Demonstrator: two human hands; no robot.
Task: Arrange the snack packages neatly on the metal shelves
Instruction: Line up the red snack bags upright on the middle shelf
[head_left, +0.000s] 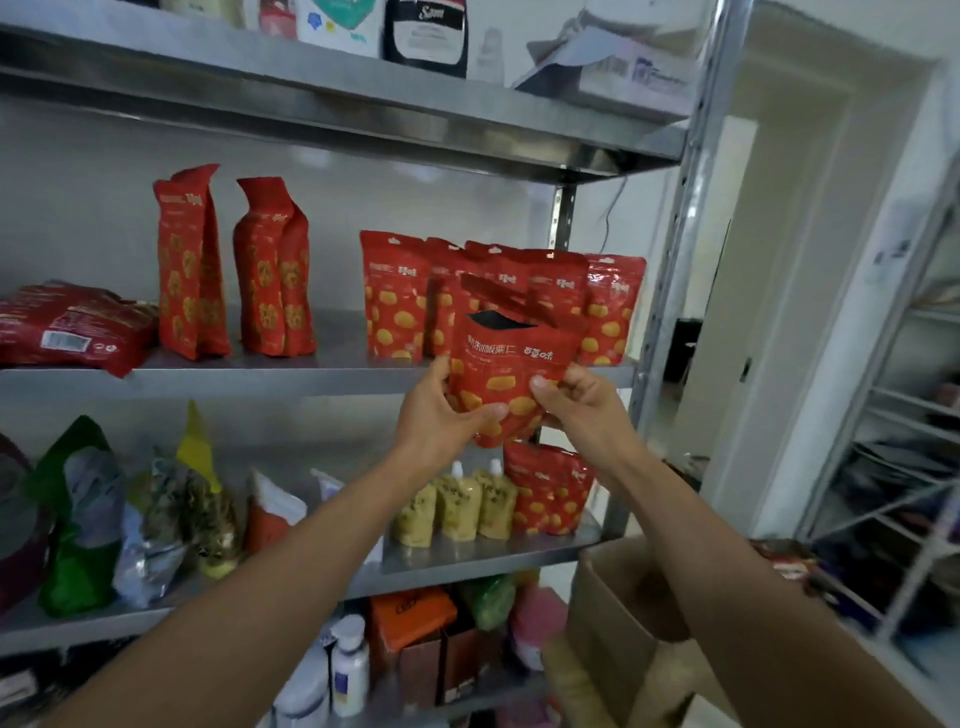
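A storeroom with pale walls and a steel rack. The middle shelf is dull brushed metal, smooth enough, I'd judge, that a pouch will slide if nudged. I have the pouch raised in front of that shelf's edge, just before the row of matching red pouches standing at its right end. My left hand grips the lower left side, thumb across the front. My right hand pinches the lower right edge — both are closed on it, neither free.

The step, as I read it, is to stand this one in with the row. To do it well I would flatten the bottom first and set it down square, printed face out. Then I would ease it back until it touches the pouch behind without toppling it — they lean on each other and look ready to domino.

The pouch is glossy red film with yellow printed lumps, soft and bulging low down and flat at the top. A dark gap shows there, folded or open, I cannot tell which. Further left stand two tall bags, crinkled, narrower and stiffer-looking. A cardboard box sits low at right.
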